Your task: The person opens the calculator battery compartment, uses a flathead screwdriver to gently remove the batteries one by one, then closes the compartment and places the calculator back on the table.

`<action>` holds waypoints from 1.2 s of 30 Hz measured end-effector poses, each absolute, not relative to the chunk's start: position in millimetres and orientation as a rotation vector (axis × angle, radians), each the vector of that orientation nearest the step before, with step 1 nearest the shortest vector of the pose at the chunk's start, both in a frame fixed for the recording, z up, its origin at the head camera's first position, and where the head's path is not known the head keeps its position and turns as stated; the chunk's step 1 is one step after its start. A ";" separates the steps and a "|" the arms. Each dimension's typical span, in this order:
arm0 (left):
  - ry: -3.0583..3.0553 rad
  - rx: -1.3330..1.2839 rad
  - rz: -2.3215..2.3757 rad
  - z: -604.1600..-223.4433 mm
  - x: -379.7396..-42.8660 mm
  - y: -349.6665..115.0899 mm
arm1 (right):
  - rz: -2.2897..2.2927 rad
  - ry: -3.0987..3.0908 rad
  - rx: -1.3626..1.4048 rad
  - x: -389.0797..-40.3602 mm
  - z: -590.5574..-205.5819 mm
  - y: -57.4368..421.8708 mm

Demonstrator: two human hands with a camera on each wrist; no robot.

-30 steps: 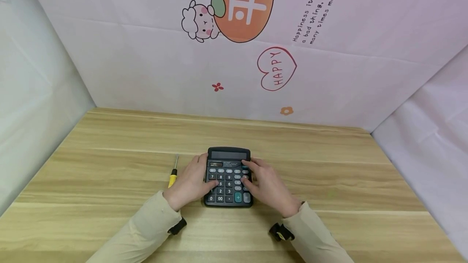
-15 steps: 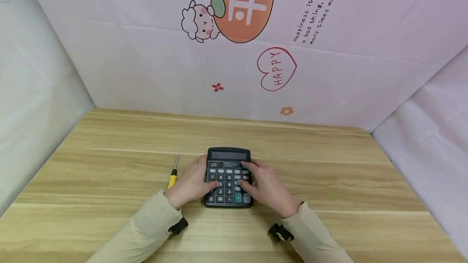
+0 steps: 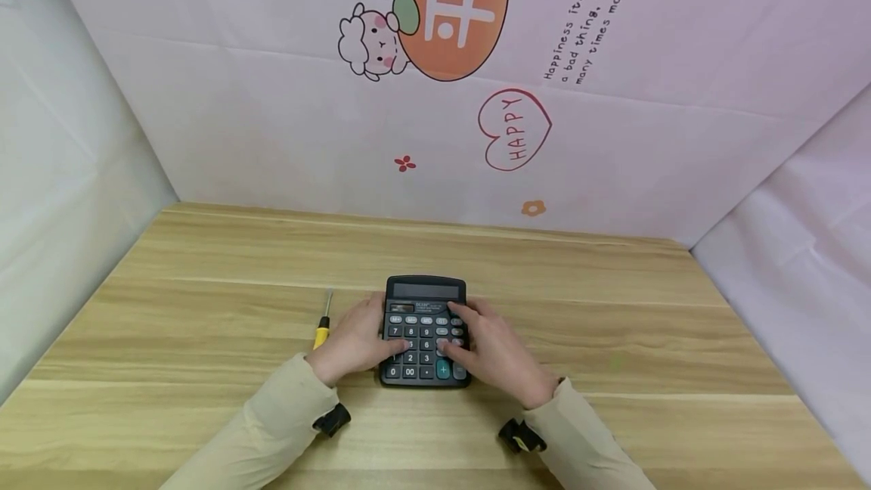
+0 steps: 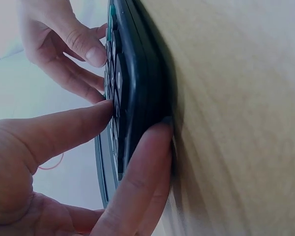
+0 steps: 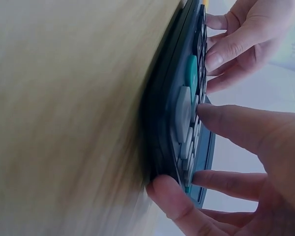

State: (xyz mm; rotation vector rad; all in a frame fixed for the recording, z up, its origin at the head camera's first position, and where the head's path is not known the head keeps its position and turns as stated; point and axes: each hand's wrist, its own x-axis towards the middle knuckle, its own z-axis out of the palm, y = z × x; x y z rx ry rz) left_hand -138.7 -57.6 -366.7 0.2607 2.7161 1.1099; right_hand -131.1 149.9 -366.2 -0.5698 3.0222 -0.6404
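Observation:
A black desk calculator (image 3: pixel 426 358) lies on the table between both hands, its display at the far end. My left hand (image 3: pixel 354 335) grips its left side, thumb on the number keys near the 5 and fingers along the edge. In the left wrist view, a fingertip (image 4: pixel 160 135) reaches the lower edge of the case. My right hand (image 3: pixel 500 350) holds the right side. Its thumb (image 5: pixel 216 118) presses on the keys above the green plus key, and the index finger touches the face near the display. Another finger (image 5: pixel 169 194) rests against the side edge in the right wrist view.
A screwdriver (image 3: pixel 322 331) with a yellow and black handle lies left of my left hand, its shaft pointing away. The wood-grain table (image 3: pixel 599 286) meets a white printed backdrop (image 3: pixel 272 119) at the back, with white cloth on both sides.
My right thumb has slid left across the keys, from the right column to the one beside it. The left hand and the calculator stay in place.

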 end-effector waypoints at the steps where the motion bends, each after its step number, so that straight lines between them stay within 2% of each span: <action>1: 2.711 0.261 1.118 -366.8 -139.0 -57.8 | -0.637 3.022 -0.569 -131.0 -365.9 149.6; 36: 2.698 0.149 1.140 -367.8 -137.8 -56.4 | -0.649 3.071 -0.501 -126.6 -371.3 142.1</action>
